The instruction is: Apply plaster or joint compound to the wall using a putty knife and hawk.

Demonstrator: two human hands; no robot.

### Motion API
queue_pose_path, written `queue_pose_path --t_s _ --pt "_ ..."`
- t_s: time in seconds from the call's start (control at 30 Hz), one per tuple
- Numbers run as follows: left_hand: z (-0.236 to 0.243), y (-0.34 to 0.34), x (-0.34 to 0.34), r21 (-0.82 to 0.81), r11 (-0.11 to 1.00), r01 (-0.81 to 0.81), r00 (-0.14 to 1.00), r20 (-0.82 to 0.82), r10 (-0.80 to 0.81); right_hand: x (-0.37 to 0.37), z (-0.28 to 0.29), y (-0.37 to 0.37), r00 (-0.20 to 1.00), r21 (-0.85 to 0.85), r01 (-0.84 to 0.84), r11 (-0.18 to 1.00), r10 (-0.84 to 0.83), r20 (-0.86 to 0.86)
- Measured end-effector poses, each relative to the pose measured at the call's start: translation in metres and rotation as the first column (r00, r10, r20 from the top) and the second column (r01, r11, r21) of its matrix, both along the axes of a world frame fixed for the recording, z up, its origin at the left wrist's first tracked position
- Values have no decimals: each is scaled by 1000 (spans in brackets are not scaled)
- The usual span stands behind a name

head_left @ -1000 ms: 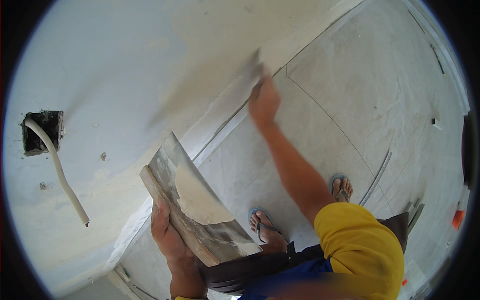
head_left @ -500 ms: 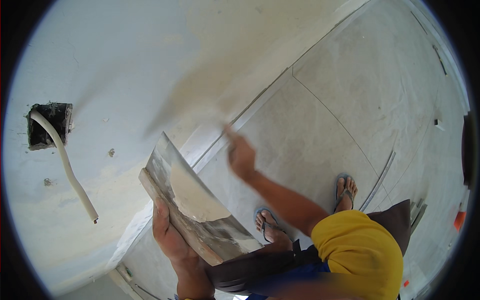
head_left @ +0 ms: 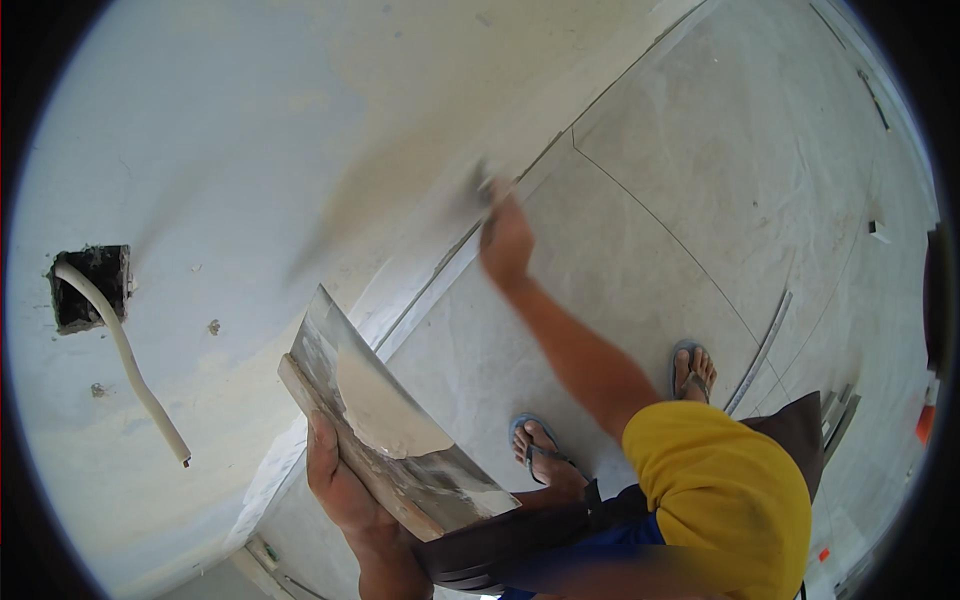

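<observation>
"Where's the metal plate (head_left: pixel 445 475)?"
"Toward seven o'clock, left hand (head_left: pixel 347 492) clamping its fingers on the wooden strip (head_left: pixel 393 490)."
"The right hand (head_left: pixel 507 240)?"
"At twelve, fingers curled round a blurred trowel (head_left: pixel 482 182) by the patchy wall (head_left: pixel 250 180)."
"Otherwise?"
"Grey floor (head_left: pixel 650 250) toward two, square hole (head_left: pixel 108 272) at nine."

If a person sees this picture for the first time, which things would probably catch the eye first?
Probably the bright yellow sleeve at lower right, then the metal plate with beige paste in the left hand, below centre. At far left, a pale tube hangs from a dark square hole in the wall. Above centre, the right hand holds a blurred tool.
</observation>
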State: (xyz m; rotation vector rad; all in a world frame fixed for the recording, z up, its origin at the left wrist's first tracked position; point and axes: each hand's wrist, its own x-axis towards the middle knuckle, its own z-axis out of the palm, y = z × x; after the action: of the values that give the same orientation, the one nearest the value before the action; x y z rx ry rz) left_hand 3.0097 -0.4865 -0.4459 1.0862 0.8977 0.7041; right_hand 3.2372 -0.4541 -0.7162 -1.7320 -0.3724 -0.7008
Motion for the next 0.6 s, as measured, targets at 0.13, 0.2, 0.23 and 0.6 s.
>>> queue_pose_path --t_s 0.13,0.2,0.23,0.6 --pt "2 3 6 -12 999 37 999 26 -37 -109 21 20 931 -96 -345 934 327 -164" --pt "2 8 5 -7 998 60 998 24 -59 -117 21 11 896 -52 -432 900 422 -139" --pt "1 10 7 -15 999 51 998 31 -50 -102 16 6 927 39 -355 934 357 -112" --pt "9 24 -12 -39 998 -42 999 7 42 254 43 -101 946 12 313 950 -310 -96"
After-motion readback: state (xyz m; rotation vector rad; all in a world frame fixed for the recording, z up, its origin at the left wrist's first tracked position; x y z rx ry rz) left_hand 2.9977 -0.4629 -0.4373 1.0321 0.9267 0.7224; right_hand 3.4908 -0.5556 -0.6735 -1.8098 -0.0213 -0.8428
